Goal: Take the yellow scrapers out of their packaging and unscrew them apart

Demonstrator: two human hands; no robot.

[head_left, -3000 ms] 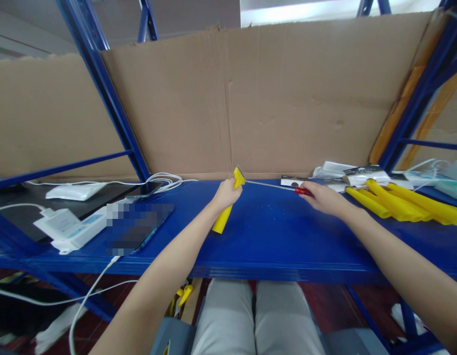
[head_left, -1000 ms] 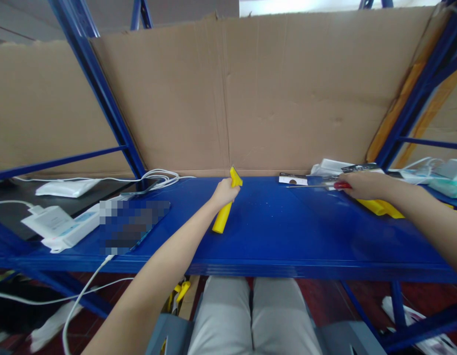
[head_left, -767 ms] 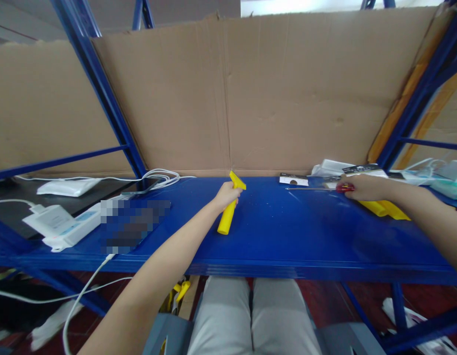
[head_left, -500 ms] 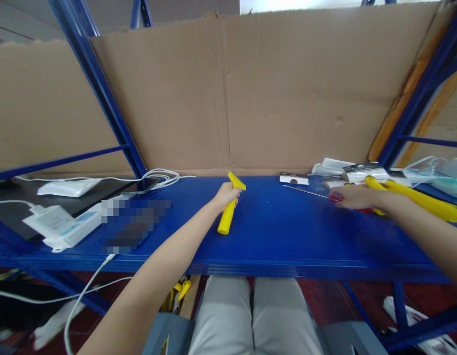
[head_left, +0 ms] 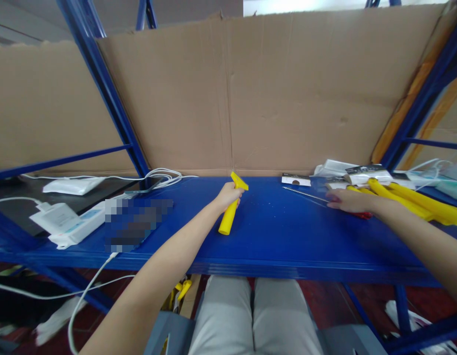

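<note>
My left hand (head_left: 228,196) is closed around a yellow plastic handle-like piece (head_left: 228,217) with a round tube end pointing toward me and a wider, angled head at the top. It is held tilted just above or on the blue shelf top (head_left: 272,241). To the right, my right hand (head_left: 348,201) has its fingers closed over a screwdriver (head_left: 305,193) with a long thin metal shaft pointing left. Part of its red handle (head_left: 362,215) shows below the palm; the fingers hide the rest. Several more yellow pieces (head_left: 428,202) lie beside my right wrist.
Small packaged boxes (head_left: 367,173) and a white card (head_left: 296,179) lie at the back right. On the left are a white power strip (head_left: 78,229), a blurred-out dark device (head_left: 137,227) and coiled white cable (head_left: 163,177). Cardboard (head_left: 287,98) stands behind, between blue posts.
My right hand has shifted slightly along the screwdriver, and more of the red handle shows below it. My left hand keeps the yellow piece nearly still. The view has moved a little.
</note>
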